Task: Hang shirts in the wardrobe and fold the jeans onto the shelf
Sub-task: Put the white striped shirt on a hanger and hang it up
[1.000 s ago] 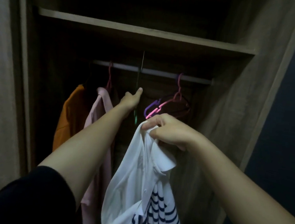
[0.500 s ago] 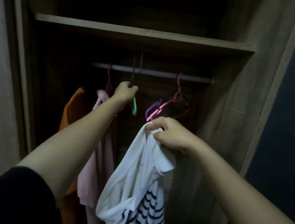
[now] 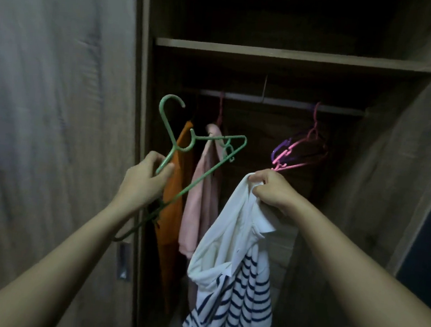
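Now the left hand (image 3: 142,180) has its fingers curled round a green hanger (image 3: 203,175), just below the hook. It holds the hanger up in front of the wardrobe's left edge. The right hand (image 3: 272,189) pinches the collar of a white shirt (image 3: 232,230) with dark stripes, and the shirt hangs down in front of the open wardrobe.

I think the job right now is to get the hanger inside the shirt. To do it well, slip one hanger arm in through the neck hole, then the other. Keep hold of the collar so the shirt does not slide off.

On the rail (image 3: 279,101) an orange shirt (image 3: 176,212) and a pink shirt (image 3: 200,201) hang on the left, close together. Some bare pink and purple hangers (image 3: 298,155) hang on the right. Between them is a free bit of rail, and that looks like the best spot. The shelf (image 3: 284,53) sits not far above the rail, so the hook has little room to go over. The wardrobe door (image 3: 56,123) is close by the left arm. I see no jeans.
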The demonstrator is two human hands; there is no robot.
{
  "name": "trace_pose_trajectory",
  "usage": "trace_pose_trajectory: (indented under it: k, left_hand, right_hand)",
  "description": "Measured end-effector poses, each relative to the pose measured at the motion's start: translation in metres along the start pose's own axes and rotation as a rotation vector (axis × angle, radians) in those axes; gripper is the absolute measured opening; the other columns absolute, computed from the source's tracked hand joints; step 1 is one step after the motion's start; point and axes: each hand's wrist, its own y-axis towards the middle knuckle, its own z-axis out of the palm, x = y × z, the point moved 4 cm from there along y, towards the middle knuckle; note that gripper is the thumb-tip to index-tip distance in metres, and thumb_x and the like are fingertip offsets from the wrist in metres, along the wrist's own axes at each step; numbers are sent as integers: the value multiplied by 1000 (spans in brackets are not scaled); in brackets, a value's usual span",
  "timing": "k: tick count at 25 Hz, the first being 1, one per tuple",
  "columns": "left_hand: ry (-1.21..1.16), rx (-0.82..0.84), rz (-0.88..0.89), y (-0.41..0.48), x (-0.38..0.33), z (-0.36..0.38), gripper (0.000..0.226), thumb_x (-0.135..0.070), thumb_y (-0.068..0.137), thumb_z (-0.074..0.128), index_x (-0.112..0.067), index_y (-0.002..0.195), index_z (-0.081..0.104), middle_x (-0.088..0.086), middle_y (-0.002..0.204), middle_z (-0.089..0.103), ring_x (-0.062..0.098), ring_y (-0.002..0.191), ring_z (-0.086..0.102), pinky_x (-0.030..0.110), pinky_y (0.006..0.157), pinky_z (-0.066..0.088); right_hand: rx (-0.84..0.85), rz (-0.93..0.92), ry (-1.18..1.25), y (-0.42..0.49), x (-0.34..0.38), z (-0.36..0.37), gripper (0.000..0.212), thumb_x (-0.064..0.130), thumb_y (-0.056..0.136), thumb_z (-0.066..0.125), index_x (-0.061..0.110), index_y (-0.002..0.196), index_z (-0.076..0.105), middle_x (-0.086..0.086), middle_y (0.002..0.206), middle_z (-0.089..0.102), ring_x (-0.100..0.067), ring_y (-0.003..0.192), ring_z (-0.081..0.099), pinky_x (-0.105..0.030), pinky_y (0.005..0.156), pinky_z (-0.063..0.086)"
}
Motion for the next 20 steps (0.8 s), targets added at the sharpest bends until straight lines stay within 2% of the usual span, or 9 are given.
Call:
trace_pose_trajectory:
  k: [2, 4, 6, 8, 11, 13, 15, 17, 20]
  left_hand:
    - [46, -67, 118, -12, 21, -33, 10, -34, 93, 54, -24, 93, 57, -3, 65, 60, 12, 59, 60, 30, 55, 48]
    - [-2, -60, 129, -24, 50, -58, 4, -31, 92, 57, -29, 89, 60, 1, 56, 61, 11, 52, 62, 28, 56, 51]
    - [-48, 4, 121, -39, 80, -75, 7, -28, 90, 60, -35, 87, 61, -1, 59, 64, 8, 48, 62, 19, 52, 49]
    - [-38, 92, 143, -52, 98, -84, 10, -30, 88, 62, -40, 89, 61, -4, 62, 65, 7, 50, 62, 17, 52, 48]
    - [-60, 185, 237, -65, 96, -78, 6, -36, 86, 64, -40, 90, 62, -10, 64, 65, 4, 50, 62, 20, 54, 50]
    - [-65, 223, 314, -70, 86, -63, 11, -40, 86, 62, -33, 94, 65, -21, 68, 64, 0, 54, 62, 21, 57, 51]
    - [-51, 226, 399, -79, 78, -47, 33, -49, 84, 55, -23, 100, 69, -27, 73, 64, -8, 67, 61, 15, 63, 48]
    - [-81, 192, 419, -92, 80, -33, 42, -50, 82, 51, -18, 102, 70, -21, 87, 66, -18, 77, 57, 5, 69, 42]
    - [-153, 143, 414, -107, 75, -22, 26, -35, 85, 59, -15, 99, 71, -14, 87, 65, -21, 74, 55, -1, 69, 37]
  right_hand:
    - [-7, 32, -24, -3, 4, 5, 42, 0, 82, 47, 8, 120, 62, -12, 121, 62, -24, 109, 59, -32, 91, 47]
    - [-24, 52, -67, -8, 8, 6, 39, -1, 81, 49, 8, 115, 66, -9, 113, 65, -23, 106, 59, -30, 87, 47]
    - [-26, 66, -94, -15, 11, 7, 31, -1, 78, 48, 13, 93, 72, -1, 90, 63, -21, 94, 60, -27, 76, 46]
    - [-5, 68, -142, -20, 13, 10, 27, -2, 73, 46, 13, 72, 68, -1, 75, 60, -21, 78, 59, -27, 64, 43]
    - [93, -36, -245, -32, 34, 27, 22, 2, 67, 49, 13, 71, 67, -3, 84, 63, -19, 81, 60, -33, 70, 48]
    - [134, -129, -320, -42, 53, 42, 26, 0, 72, 57, 14, 89, 70, 3, 105, 55, -13, 97, 53, -31, 85, 48]
    - [128, -157, -283, -49, 65, 49, 43, -3, 76, 56, 14, 115, 63, 5, 119, 49, -9, 109, 47, -27, 92, 44]
    - [117, -221, -266, -57, 76, 53, 51, -5, 77, 51, 20, 122, 59, 7, 127, 50, -11, 117, 47, -29, 95, 46]
    - [140, -315, -425, -68, 88, 59, 53, -4, 79, 47, 24, 122, 57, 13, 128, 48, -12, 116, 42, -35, 90, 47]
